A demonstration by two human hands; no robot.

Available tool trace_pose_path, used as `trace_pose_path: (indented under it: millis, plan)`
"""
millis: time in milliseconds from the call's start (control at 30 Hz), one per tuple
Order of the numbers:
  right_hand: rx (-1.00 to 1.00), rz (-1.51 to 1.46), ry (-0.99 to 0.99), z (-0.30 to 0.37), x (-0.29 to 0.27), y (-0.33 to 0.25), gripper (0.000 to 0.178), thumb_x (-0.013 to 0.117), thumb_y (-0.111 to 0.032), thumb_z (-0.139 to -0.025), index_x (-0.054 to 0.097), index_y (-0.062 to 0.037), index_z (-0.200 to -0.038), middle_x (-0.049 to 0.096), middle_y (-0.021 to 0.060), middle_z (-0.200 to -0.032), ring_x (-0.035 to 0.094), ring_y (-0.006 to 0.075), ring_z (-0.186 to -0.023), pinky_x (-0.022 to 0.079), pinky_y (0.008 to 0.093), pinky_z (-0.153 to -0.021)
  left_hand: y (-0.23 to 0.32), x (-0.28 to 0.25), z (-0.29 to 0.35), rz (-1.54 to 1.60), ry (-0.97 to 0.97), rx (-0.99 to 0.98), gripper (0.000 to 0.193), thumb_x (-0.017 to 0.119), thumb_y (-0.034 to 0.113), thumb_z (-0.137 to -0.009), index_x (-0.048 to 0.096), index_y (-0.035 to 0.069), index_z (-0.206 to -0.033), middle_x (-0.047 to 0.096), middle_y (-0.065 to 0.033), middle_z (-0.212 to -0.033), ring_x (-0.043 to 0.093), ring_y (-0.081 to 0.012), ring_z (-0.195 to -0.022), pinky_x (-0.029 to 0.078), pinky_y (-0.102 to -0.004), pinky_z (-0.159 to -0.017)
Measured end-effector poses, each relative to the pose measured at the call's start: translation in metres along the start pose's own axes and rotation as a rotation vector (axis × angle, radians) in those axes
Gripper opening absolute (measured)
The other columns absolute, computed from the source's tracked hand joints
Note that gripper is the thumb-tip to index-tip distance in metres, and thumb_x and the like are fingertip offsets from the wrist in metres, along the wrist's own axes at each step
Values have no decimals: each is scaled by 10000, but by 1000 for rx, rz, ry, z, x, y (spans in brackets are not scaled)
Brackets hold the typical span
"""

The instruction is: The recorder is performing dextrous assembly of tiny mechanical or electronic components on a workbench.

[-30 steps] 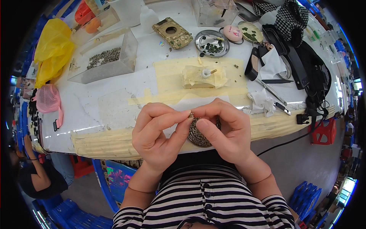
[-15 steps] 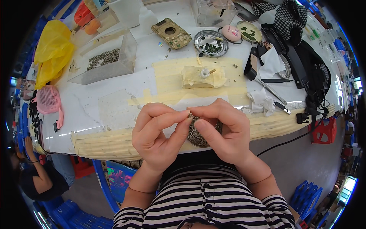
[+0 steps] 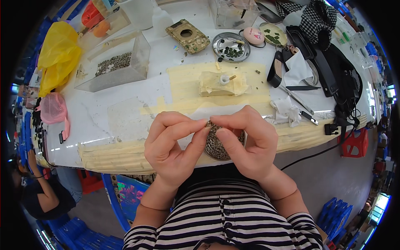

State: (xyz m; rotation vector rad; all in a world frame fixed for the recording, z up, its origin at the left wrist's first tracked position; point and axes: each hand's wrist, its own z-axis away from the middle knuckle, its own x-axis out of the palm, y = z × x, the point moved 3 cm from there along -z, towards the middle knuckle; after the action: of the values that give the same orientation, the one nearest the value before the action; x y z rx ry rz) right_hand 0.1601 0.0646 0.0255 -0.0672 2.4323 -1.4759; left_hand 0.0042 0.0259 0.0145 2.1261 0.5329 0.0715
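Note:
My left hand (image 3: pixel 171 143) is closed in a pinch, thumb and forefinger holding a tiny greyish-brown piece (image 3: pixel 208 124) whose exact kind is too small to make out. My right hand (image 3: pixel 252 141) has its forefinger tip close beside that piece, the thumb held apart from it and the other fingers curled; I see nothing between them. Beneath both hands, at the table's near edge, sits a round dish (image 3: pixel 221 158) full of small greyish-brown pieces, partly covered by the right hand.
Ahead stands a tape-wrapped block (image 3: pixel 208 85) with a small white cup. Behind it are a metal dish (image 3: pixel 248 52) of dark green bits and a camouflage-patterned box (image 3: pixel 187 36). A clear bin (image 3: pixel 139 68) is left; a tweezer-like metal tool (image 3: pixel 298 99) lies right. Another person's arm (image 3: pixel 46 187) shows far left.
My right hand has shifted slightly right, its thumb drawing away from my left fingertips and uncovering more of the dish. My left hand stays nearly still, pinching the tiny piece.

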Motion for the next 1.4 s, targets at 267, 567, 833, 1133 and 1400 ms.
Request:
trace_pose_path:
  millis: [267,567,833,1133,1400]
  plan:
    - [-46,-61,-3,-3,1,-1,229,731,-7,-754,733,-45,-979,637,47,-750,559,165,-630,444,257,-574,-1,1,0,-12,6,7,244,757,-86,-705,721,6,-928,616,-64,-846,573,-154,-754,452,-246,-652]
    - [-219,190,26,-1,2,-6,280,746,-5,-709,739,-56,-984,636,39,-751,563,174,-638,428,278,-582,-1,0,0,1,9,-16,247,759,-88,-704,721,9,-928,616,-66,-859,579,-156,-763,455,-248,-653]
    - [167,-254,-91,-1,7,6,122,692,-40,-849,706,2,-962,646,67,-805,579,108,-671,463,239,-615,0,0,-1,67,-19,-27,250,765,-81,-704,718,13,-931,613,-68,-861,578,-153,-770,456,-243,-665]
    - [125,-195,-31,-3,4,5,53,694,-24,-839,682,2,-883,636,47,-804,562,90,-658,447,217,-598,1,2,0,-35,-21,40,256,774,-68,-692,716,25,-924,618,-69,-854,587,-164,-748,464,-250,-645]
    - [116,-153,-21,-5,0,3,45,703,-20,-816,674,-8,-848,627,40,-776,557,100,-649,446,225,-588,4,4,0,-55,-22,28,275,778,-66,-686,718,25,-938,622,-70,-853,583,-168,-734,464,-257,-631]
